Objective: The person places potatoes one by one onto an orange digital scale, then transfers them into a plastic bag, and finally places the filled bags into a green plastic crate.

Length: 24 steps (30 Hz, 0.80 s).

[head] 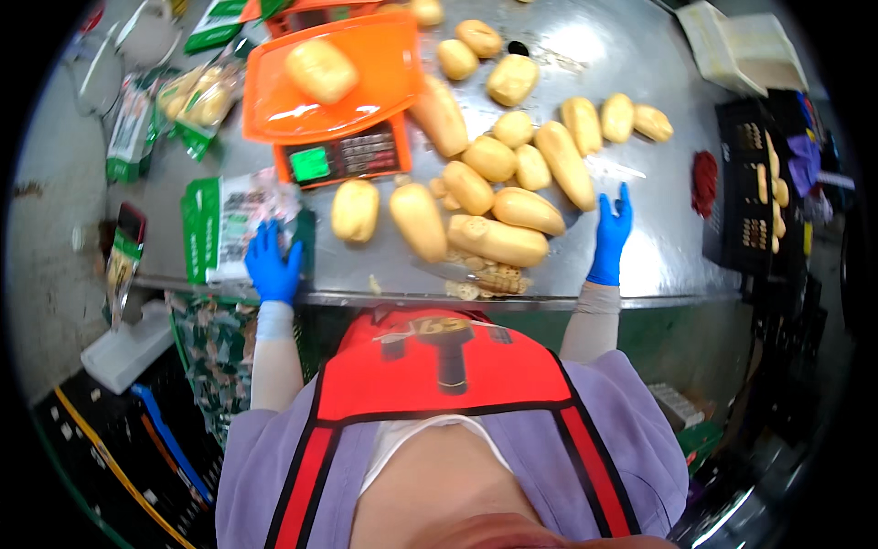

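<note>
My left hand (273, 264), in a blue glove, rests with fingers spread on the edge of a green and white printed plastic bag (233, 230). My right hand (612, 237), also gloved in blue, is at the right beside a long lotus root segment (566, 165), fingers apart and nothing visible in it. A thin pale strip (617, 167), perhaps a blade, lies just beyond its fingertips. Several peeled lotus root segments (497, 240) lie between my hands. Beyond my left hand stands an orange digital scale (343, 154); its tray (381, 89) bears one lotus root piece (322, 71).
Lotus root trimmings (504, 280) lie by the metal table's near edge (439, 300). Filled bags (202, 103) are at the far left. On the right are a dark red cloth-like item (704, 184), a black crate (741, 199) and a white foam box (741, 51).
</note>
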### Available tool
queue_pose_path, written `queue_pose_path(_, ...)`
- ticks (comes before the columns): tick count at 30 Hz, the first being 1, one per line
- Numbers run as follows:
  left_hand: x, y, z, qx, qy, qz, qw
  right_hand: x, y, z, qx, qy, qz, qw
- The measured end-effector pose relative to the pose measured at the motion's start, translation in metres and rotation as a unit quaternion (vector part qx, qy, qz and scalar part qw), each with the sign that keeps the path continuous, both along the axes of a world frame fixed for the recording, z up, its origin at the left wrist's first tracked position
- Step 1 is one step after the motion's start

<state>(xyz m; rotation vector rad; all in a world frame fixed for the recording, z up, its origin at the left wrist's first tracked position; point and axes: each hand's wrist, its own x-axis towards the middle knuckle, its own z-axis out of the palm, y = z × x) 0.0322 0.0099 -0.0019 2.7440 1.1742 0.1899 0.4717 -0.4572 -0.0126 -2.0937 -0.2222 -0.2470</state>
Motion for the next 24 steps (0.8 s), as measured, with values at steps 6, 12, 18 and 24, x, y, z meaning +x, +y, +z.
queue_pose_path(6, 0.026, -0.032, 0.034, 0.011, 0.038, -0.001, 0.999, -0.016, 0.012, 0.012, -0.035, 0.104, 0.026, 0.994)
queue_pose_path(12, 0.011, -0.019, 0.003, -0.084, -0.162, -0.016, 0.983, -0.009, 0.026, 0.007, 0.014, 0.087, 0.134, 0.987)
queue_pose_path(18, 0.008, 0.002, 0.026, -0.151, -0.16, 0.147, 0.964, -0.018, 0.054, 0.014, -0.038, 0.124, 0.103, 0.986)
queue_pose_path(24, -0.041, 0.086, 0.051, 0.114, -0.19, 0.198, 0.955, -0.01, 0.079, 0.022, -0.106, -0.01, 0.128, 0.986)
